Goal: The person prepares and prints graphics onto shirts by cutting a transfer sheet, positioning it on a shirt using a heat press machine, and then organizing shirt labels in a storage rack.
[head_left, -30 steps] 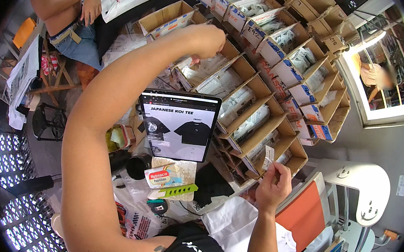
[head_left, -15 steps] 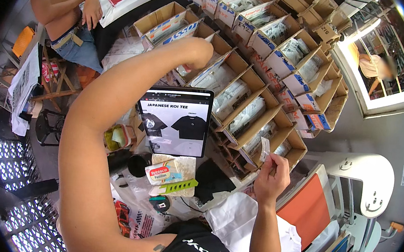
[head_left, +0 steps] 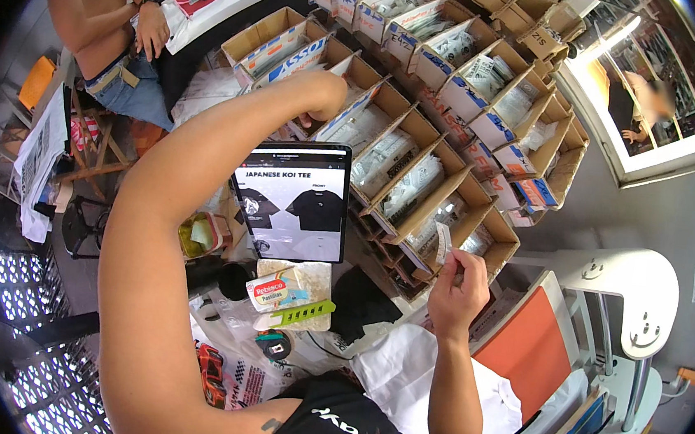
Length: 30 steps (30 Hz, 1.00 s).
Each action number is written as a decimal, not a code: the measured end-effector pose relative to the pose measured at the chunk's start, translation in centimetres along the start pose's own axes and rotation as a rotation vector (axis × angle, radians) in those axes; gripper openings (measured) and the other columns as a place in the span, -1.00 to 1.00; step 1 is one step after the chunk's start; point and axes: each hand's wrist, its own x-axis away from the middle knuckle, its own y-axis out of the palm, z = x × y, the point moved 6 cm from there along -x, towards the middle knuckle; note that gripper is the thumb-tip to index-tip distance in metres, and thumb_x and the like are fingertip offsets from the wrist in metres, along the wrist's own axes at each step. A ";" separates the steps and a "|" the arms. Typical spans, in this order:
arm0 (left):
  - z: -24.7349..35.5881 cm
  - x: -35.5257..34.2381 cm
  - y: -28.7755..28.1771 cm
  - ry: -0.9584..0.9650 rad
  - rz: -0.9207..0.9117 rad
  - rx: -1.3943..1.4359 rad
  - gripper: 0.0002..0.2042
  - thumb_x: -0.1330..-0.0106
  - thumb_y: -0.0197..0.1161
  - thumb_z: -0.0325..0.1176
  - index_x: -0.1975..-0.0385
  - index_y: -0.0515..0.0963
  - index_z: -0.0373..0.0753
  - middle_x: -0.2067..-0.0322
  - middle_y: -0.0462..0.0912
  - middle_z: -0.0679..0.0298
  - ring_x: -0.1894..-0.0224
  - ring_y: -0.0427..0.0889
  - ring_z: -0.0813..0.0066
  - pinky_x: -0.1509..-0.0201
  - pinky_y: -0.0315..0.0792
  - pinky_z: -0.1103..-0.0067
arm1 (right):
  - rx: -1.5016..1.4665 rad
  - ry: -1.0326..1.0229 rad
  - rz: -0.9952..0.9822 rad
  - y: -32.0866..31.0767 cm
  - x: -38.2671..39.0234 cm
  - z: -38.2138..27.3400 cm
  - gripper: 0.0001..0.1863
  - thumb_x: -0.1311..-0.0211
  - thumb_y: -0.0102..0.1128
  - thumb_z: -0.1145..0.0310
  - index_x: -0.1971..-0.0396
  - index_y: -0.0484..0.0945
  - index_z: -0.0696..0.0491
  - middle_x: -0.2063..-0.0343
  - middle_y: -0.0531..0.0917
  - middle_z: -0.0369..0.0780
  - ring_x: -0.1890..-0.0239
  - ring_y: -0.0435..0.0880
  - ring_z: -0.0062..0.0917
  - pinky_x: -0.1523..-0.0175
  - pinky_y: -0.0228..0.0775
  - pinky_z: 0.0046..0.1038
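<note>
My left arm stretches forward over a tablet (head_left: 291,200) that shows black shirts on its screen. At its end my left hand (head_left: 325,98) bends down into a cardboard compartment (head_left: 355,73); most of its fingers are hidden, so their grip does not show. On the right my right hand (head_left: 461,285) is pinched on a small white printed strip (head_left: 443,243), held upright in front of the compartments. Clear plastic packets (head_left: 413,183) with printed sheets fill several compartments near both hands. Below my right forearm lies a white shirt (head_left: 400,370).
A heat press (head_left: 618,294) with an orange pad (head_left: 525,344) stands at the right. Below the tablet are a green cutter (head_left: 297,315), a tape measure (head_left: 273,345) and a black cloth (head_left: 363,305). Another person (head_left: 104,26) sits at the far left; one more appears beyond the window.
The view has shifted slightly, so boxes and tablet sit further left. My left hand has turned a little, with some fingers now showing. My right hand still holds the strip.
</note>
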 end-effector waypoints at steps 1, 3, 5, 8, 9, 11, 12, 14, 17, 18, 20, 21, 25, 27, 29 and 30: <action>-0.2 -0.1 0.0 -0.028 0.003 0.025 -0.86 -0.15 0.16 -0.62 0.43 0.65 -0.53 0.45 0.72 -0.09 0.51 0.76 0.21 0.53 0.65 0.38 | -0.002 -0.005 0.003 -0.1 -0.1 -0.2 -0.89 -0.16 0.25 0.65 0.30 0.58 0.19 0.42 0.63 -0.09 0.40 0.64 -0.29 0.24 0.50 -0.39; -0.1 -0.3 0.2 0.018 -0.019 -0.044 -0.85 -0.17 0.14 -0.61 0.42 0.64 -0.54 0.45 0.72 -0.09 0.51 0.76 0.21 0.52 0.66 0.35 | -0.047 0.052 0.000 -0.3 -0.4 -0.3 -0.90 -0.17 0.26 0.64 0.31 0.59 0.19 0.43 0.64 -0.10 0.42 0.64 -0.36 0.25 0.50 -0.42; -0.3 -0.4 0.4 0.017 -0.038 -0.070 -0.84 -0.19 0.13 -0.60 0.41 0.64 -0.56 0.44 0.72 -0.08 0.50 0.77 0.21 0.51 0.66 0.34 | -0.132 0.172 -0.017 -0.3 -1.3 -0.5 -0.91 -0.18 0.26 0.63 0.31 0.60 0.20 0.44 0.64 -0.11 0.44 0.65 -0.44 0.28 0.50 -0.44; -0.3 -0.2 0.5 -0.004 -0.072 -0.062 -0.83 -0.18 0.13 -0.59 0.41 0.63 -0.59 0.43 0.72 -0.09 0.49 0.77 0.20 0.52 0.64 0.34 | -0.202 0.068 -0.089 0.8 -4.7 -2.4 -0.93 -0.20 0.28 0.59 0.32 0.60 0.21 0.47 0.64 -0.12 0.46 0.65 -0.51 0.30 0.49 -0.49; -0.1 -0.2 0.3 0.007 -0.075 -0.074 -0.83 -0.18 0.13 -0.58 0.41 0.63 -0.60 0.43 0.72 -0.10 0.49 0.77 0.20 0.52 0.64 0.35 | -0.261 0.098 -0.139 2.0 -6.3 -2.8 -0.93 -0.21 0.28 0.55 0.32 0.62 0.21 0.48 0.66 -0.11 0.46 0.66 -0.51 0.29 0.50 -0.49; 0.4 -0.1 0.2 0.078 -0.089 -0.169 -0.81 -0.15 0.13 -0.58 0.37 0.63 -0.59 0.42 0.72 -0.10 0.48 0.76 0.19 0.51 0.62 0.35 | -0.323 0.169 -0.246 5.3 -9.9 -3.4 -0.88 -0.21 0.27 0.45 0.32 0.65 0.20 0.49 0.69 -0.10 0.46 0.68 -0.50 0.26 0.51 -0.47; 0.6 0.1 0.4 0.130 -0.106 -0.251 -0.80 -0.14 0.12 -0.58 0.34 0.63 -0.57 0.41 0.72 -0.10 0.47 0.76 0.17 0.49 0.62 0.34 | -0.362 0.152 -0.302 7.2 -11.8 -3.9 -0.83 -0.21 0.27 0.39 0.32 0.67 0.19 0.49 0.71 -0.10 0.45 0.70 -0.49 0.24 0.52 -0.46; 0.6 0.5 0.5 0.209 -0.109 -0.358 -0.75 -0.09 0.13 -0.57 0.25 0.63 -0.52 0.38 0.73 -0.09 0.43 0.76 0.14 0.45 0.61 0.31 | -0.343 0.288 -0.359 11.6 -15.5 -3.9 -0.78 -0.16 0.27 0.31 0.33 0.71 0.16 0.46 0.74 -0.10 0.41 0.74 -0.44 0.20 0.55 -0.42; -0.4 1.0 1.0 0.208 -0.089 -0.211 -0.61 0.01 0.18 -0.53 0.10 0.63 -0.36 0.27 0.73 -0.05 0.26 0.75 0.04 0.31 0.59 0.21 | -0.304 0.399 -0.393 16.3 -19.1 -4.2 -0.77 -0.08 0.26 0.28 0.38 0.73 0.13 0.43 0.75 -0.05 0.30 0.76 -0.30 0.10 0.57 -0.35; -0.5 1.1 1.1 0.252 -0.067 -0.228 -0.61 0.01 0.19 -0.53 0.10 0.63 -0.36 0.26 0.73 -0.05 0.25 0.74 0.03 0.29 0.58 0.22 | -0.303 0.342 -0.422 17.3 -20.0 -4.8 -0.77 -0.07 0.25 0.29 0.39 0.73 0.13 0.41 0.75 -0.04 0.28 0.76 -0.26 0.08 0.57 -0.33; -0.5 1.6 1.9 0.335 -0.069 -0.313 -0.62 0.01 0.20 -0.52 0.11 0.62 -0.37 0.24 0.73 -0.05 0.22 0.73 0.00 0.25 0.58 0.22 | -0.176 0.336 -0.470 18.7 -21.0 -4.9 -0.78 -0.07 0.23 0.30 0.40 0.73 0.12 0.39 0.75 -0.01 0.24 0.76 -0.19 0.04 0.57 -0.30; -0.7 1.8 2.4 0.315 -0.116 -0.328 -0.60 -0.01 0.20 -0.53 0.06 0.60 -0.35 0.23 0.72 -0.06 0.16 0.71 -0.03 0.18 0.57 0.23 | -0.090 0.220 -0.473 19.0 -21.6 -5.5 -0.80 -0.05 0.18 0.36 0.41 0.74 0.11 0.35 0.74 0.03 0.21 0.74 -0.10 0.00 0.57 -0.26; -0.7 3.1 2.1 0.318 -0.040 -0.171 -0.67 -0.03 0.20 -0.54 0.15 0.64 -0.38 0.23 0.72 -0.08 0.15 0.71 -0.05 0.14 0.57 0.23 | 0.166 -0.008 -0.485 20.8 -22.0 -6.9 -0.82 -0.03 0.15 0.41 0.43 0.74 0.06 0.35 0.74 -0.05 0.26 0.72 -0.13 0.03 0.58 -0.25; -0.7 3.8 1.5 0.318 0.008 -0.100 -0.77 -0.02 0.18 -0.59 0.32 0.70 -0.42 0.20 0.71 -0.12 0.12 0.72 -0.03 0.11 0.58 0.24 | 0.270 -0.331 -0.539 22.1 -21.3 -8.5 -0.81 -0.04 0.15 0.44 0.39 0.74 0.05 0.28 0.74 -0.07 0.17 0.71 -0.14 -0.02 0.55 -0.22; -0.9 4.1 1.3 0.301 -0.037 -0.143 -0.72 -0.03 0.20 -0.57 0.22 0.66 -0.39 0.20 0.71 -0.11 0.10 0.70 -0.04 0.06 0.56 0.24 | 0.440 -0.604 -0.720 23.9 -19.9 -9.0 -0.78 -0.05 0.18 0.49 0.31 0.72 0.02 0.12 0.71 -0.09 0.00 0.65 -0.16 -0.10 0.50 -0.17; -1.0 4.2 1.1 0.296 -0.046 -0.166 -0.70 -0.04 0.21 -0.56 0.18 0.65 -0.38 0.20 0.70 -0.10 0.09 0.69 -0.04 0.04 0.55 0.24 | 0.360 -0.567 -0.799 24.4 -19.6 -8.8 -0.77 -0.05 0.21 0.44 0.26 0.72 0.03 0.12 0.71 -0.09 -0.02 0.65 -0.17 -0.11 0.52 -0.19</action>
